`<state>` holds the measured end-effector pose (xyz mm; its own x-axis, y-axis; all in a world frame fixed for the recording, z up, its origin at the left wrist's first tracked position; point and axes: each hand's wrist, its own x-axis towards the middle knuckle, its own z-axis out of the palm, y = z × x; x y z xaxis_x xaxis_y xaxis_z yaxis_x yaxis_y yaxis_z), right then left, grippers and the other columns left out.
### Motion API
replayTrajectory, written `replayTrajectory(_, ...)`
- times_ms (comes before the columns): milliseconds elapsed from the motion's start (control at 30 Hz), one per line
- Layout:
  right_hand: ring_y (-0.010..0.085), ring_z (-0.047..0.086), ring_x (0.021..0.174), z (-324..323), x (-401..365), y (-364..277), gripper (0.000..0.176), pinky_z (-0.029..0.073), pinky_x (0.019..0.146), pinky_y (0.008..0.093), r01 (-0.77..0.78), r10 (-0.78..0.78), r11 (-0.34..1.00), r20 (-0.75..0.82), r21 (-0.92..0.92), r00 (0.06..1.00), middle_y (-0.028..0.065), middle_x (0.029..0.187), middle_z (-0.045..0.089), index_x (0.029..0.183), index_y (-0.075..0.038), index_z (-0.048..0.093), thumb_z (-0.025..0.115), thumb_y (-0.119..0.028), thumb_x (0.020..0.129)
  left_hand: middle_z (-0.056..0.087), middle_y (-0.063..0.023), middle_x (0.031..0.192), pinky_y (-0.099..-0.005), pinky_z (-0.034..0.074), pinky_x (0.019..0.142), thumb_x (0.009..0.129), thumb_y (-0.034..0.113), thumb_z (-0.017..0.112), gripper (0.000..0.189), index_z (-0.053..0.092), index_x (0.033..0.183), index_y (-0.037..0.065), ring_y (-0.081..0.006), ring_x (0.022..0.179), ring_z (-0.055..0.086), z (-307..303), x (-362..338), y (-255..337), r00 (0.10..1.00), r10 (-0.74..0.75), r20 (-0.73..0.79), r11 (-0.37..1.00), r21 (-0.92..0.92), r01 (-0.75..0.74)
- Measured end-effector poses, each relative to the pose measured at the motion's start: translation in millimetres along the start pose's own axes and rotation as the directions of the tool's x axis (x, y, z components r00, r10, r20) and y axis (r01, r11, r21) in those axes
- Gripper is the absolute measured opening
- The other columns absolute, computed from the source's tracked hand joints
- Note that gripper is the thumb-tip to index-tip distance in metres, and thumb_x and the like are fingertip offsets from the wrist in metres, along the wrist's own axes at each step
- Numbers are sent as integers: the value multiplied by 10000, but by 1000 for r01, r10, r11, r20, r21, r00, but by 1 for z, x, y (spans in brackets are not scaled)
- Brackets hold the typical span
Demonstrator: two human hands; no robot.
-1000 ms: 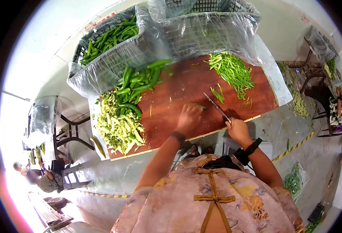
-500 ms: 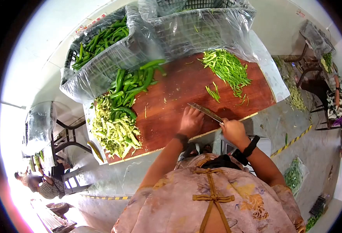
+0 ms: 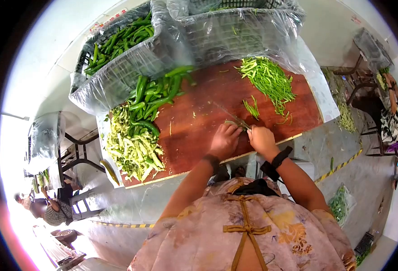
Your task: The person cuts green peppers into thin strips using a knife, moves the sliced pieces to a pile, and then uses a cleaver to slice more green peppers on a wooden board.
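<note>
My right hand (image 3: 262,139) grips the handle of a knife (image 3: 233,115), its blade blurred and slanting up and left over the brown cutting board (image 3: 194,135). Beside it, my left hand (image 3: 224,139) is curled down on the board, fingers pressed together on a mostly hidden green pepper; only a bit of green shows at the fingertips. A few cut green strips (image 3: 252,108) lie just beyond the knife. Farther back right is a larger heap of pepper shreds (image 3: 271,86). Whole green peppers (image 3: 156,97) lie at the left, behind a pile of pale pepper cores and scraps (image 3: 133,144).
Behind the board stand a plastic-lined crate of green peppers (image 3: 122,43) and a second lined crate (image 3: 244,38). A plastic bag of greens (image 3: 341,203) lies on the floor at right. Other people sit at far left (image 3: 56,212) and far right (image 3: 391,108).
My right hand has moved left, close to my left hand, bringing the knife along; its blade is now blurred. My left hand stays nearly in place, with its fingers more curled.
</note>
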<state>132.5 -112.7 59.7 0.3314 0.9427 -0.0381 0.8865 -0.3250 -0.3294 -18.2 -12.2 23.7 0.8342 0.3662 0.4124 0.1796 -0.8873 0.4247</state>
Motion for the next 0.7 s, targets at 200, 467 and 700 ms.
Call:
replayTrajectory(200, 386, 614, 690, -21, -19, 0, 264, 477, 620, 509, -54, 54, 999, 42, 2, 998, 189, 712, 621, 797, -47, 607, 513, -276, 887, 553, -101, 1095, -432, 402, 940, 731, 97, 611, 347, 604, 1073, 35, -295, 1086, 482, 4, -1, 0, 1000, -21, -10, 1000, 3, 21)
replayTrajectory(467, 390, 611, 674, -26, -39, 9, 255, 480, 627, 486, -19, 21, 1000, 109, -17, 994, 202, 673, 614, 831, -14, 600, 560, -263, 870, 554, -100, 1096, -431, 386, 959, 734, 120, 615, 356, 610, 1082, 48, -297, 1096, 475, -3, 1, 3, 1000, -30, 9, 999, -14, 30)
replayTrajectory(700, 397, 603, 690, -14, -21, 5, 242, 476, 627, 492, 26, -31, 998, 92, 50, 995, 215, 720, 619, 798, -10, 601, 559, -239, 865, 556, -110, 1098, -435, 387, 954, 729, 109, 610, 349, 609, 1071, 39, -303, 1103, 476, -2, 0, 0, 1000, -3, 7, 1000, 11, 3)
